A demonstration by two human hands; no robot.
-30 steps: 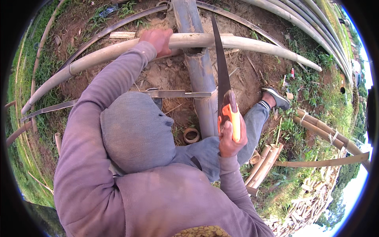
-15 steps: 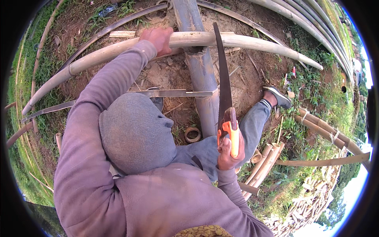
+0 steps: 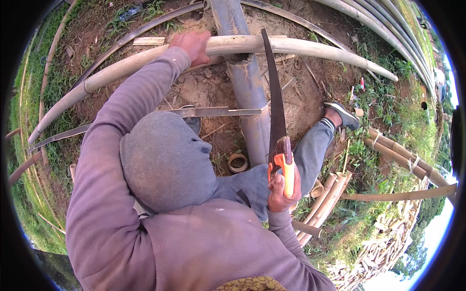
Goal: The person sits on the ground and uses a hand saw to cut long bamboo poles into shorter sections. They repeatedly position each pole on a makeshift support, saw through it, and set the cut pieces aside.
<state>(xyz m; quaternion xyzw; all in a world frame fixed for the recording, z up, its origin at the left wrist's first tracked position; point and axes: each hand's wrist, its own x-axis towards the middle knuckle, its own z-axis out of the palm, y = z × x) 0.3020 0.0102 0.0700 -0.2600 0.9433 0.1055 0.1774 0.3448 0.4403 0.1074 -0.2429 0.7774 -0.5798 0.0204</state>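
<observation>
My left hand (image 3: 193, 47) is wrapped around a long, pale bamboo pole (image 3: 320, 50) that lies crosswise in front of me. In my right hand (image 3: 284, 194) is a handsaw (image 3: 277, 106), gripped by its orange and dark handle. The saw's dark blade points away from me and crosses the pole to the right of my left hand, its tip just beyond the far side. Under the pole runs a thick grey post (image 3: 249, 87), with a dark notch where the two cross. Whether the blade has cut into the pole is too small to tell.
A flat split strip (image 3: 213, 112) crosses the post nearer to me. By the post's near end lies a bamboo ring (image 3: 238, 163). Several cut bamboo lengths (image 3: 327, 203) are stacked right of my leg, with tied poles (image 3: 395, 154) beyond. Long poles (image 3: 374, 24) lie at the far right.
The saw has drawn back slightly toward me across the pole. My left hand keeps its hold, and the pole appears slightly higher in the picture.
</observation>
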